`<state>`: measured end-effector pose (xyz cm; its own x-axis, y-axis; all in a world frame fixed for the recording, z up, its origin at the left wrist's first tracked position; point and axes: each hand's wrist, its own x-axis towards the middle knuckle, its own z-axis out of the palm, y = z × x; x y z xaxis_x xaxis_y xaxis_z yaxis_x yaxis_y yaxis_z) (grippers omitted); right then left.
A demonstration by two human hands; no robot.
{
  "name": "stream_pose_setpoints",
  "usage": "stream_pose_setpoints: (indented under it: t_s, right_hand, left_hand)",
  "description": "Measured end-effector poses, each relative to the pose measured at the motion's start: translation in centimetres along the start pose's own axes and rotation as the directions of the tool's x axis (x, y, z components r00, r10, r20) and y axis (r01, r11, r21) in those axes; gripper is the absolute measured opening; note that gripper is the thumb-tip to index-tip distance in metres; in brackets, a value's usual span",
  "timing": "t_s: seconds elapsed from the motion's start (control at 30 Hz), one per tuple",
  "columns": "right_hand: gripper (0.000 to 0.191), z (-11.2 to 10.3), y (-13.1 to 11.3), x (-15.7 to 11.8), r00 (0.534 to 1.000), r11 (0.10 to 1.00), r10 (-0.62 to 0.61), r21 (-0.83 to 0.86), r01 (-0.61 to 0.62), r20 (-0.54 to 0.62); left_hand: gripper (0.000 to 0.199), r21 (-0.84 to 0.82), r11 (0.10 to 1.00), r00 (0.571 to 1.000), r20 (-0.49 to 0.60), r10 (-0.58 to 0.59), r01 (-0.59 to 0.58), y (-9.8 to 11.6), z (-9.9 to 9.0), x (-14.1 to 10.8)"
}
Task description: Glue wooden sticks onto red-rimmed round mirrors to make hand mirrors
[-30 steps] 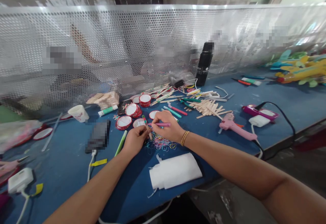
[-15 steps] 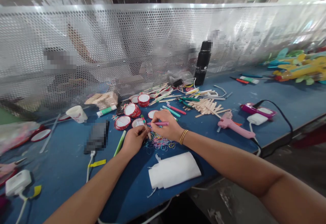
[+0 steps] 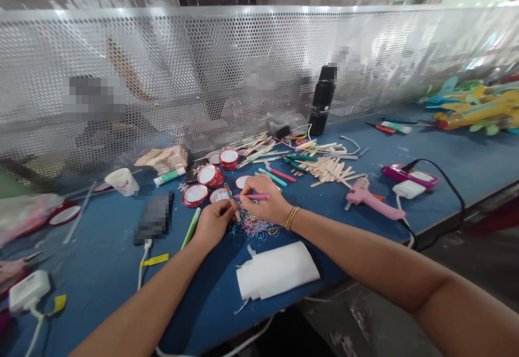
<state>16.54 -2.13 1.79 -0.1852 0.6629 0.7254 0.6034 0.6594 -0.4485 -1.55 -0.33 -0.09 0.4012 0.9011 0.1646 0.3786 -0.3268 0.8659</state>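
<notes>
Between the thumb and fingers of my left hand [image 3: 214, 220] is a popsicle stick [image 3: 230, 193] with green and red colouring on its upper part. My right hand [image 3: 270, 201] grips a pink marker [image 3: 258, 197] like a pen, its tip side close to the stick; whether it touches I cannot tell. Beneath both hands lies a tangle of colourful rubber bands [image 3: 259, 228]. A green marker [image 3: 190, 229] rests beside my left wrist. Just behind the hands are red-rimmed white discs [image 3: 195, 195], some of them stacked.
Plain popsicle sticks [image 3: 330, 170] lie in a heap behind my right hand. A pink glue gun [image 3: 375, 202], a black bottle [image 3: 323, 100], a phone [image 3: 154, 217], a paper cup [image 3: 122, 182] and a white cloth pouch [image 3: 279, 271] surround the work spot. A perforated metal screen [image 3: 227, 43] runs along the back.
Almost nothing differs. Both hands keep their hold on the stick and the marker, with only a very slight shift of the right hand.
</notes>
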Motion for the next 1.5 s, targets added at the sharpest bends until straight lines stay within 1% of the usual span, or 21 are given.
stream_pose_setpoints:
  t_s: [0.17, 0.37, 0.57, 0.73, 0.9, 1.07, 1.27, 1.37, 1.5]
  right_hand:
    - [0.014, 0.15, -0.12, -0.04, 0.999, 1.0, -0.007, 0.014, 0.006, 0.049]
    - [0.015, 0.13, 0.24, -0.05, 1.0, 1.0, -0.01, -0.014, 0.01, 0.003]
    - [0.015, 0.17, 0.1, -0.08, 0.999, 1.0, -0.026, -0.013, 0.026, 0.035]
    - [0.015, 0.01, 0.31, -0.02, 1.0, 1.0, -0.005, -0.025, 0.005, -0.002]
    - [0.015, 0.19, 0.01, -0.06, 0.999, 1.0, -0.025, 0.011, 0.025, 0.032]
    - [0.013, 0.14, 0.31, -0.06, 1.0, 0.999, -0.007, -0.033, 0.008, 0.011]
    - [0.016, 0.17, 0.12, -0.08, 0.999, 0.999, -0.031, 0.015, 0.031, 0.018]
    - [0.015, 0.25, 0.29, -0.06, 1.0, 1.0, -0.02, -0.011, 0.02, 0.023]
    - [0.014, 0.14, 0.51, -0.09, 1.0, 1.0, -0.017, -0.022, 0.017, -0.005]
  left_hand:
    - [0.037, 0.016, 1.0, 1.0, -0.024, 0.004, -0.003, -0.43, -0.01, 0.13]
    - [0.038, 0.013, 1.0, 1.0, -0.004, -0.017, 0.017, -0.15, 0.02, 0.1]
    - [0.037, 0.018, 1.0, 1.0, -0.025, 0.004, -0.003, -0.05, -0.03, 0.09]
    - [0.038, 0.043, 0.999, 1.0, -0.013, 0.009, -0.008, 0.1, -0.02, 0.02]
    - [0.037, -0.001, 1.0, 1.0, -0.018, 0.011, -0.011, 0.12, 0.02, 0.04]
    - [0.038, 0.01, 1.0, 1.0, -0.007, -0.002, 0.002, -0.03, -0.02, 0.11]
    - [0.034, -0.02, 1.0, 1.0, -0.007, 0.012, -0.013, -0.25, 0.02, 0.14]
    - [0.036, -0.008, 1.0, 1.0, -0.009, 0.009, -0.009, -0.2, -0.01, 0.13]
    - [0.038, 0.026, 0.999, 1.0, -0.001, 0.019, -0.019, -0.17, -0.06, 0.1]
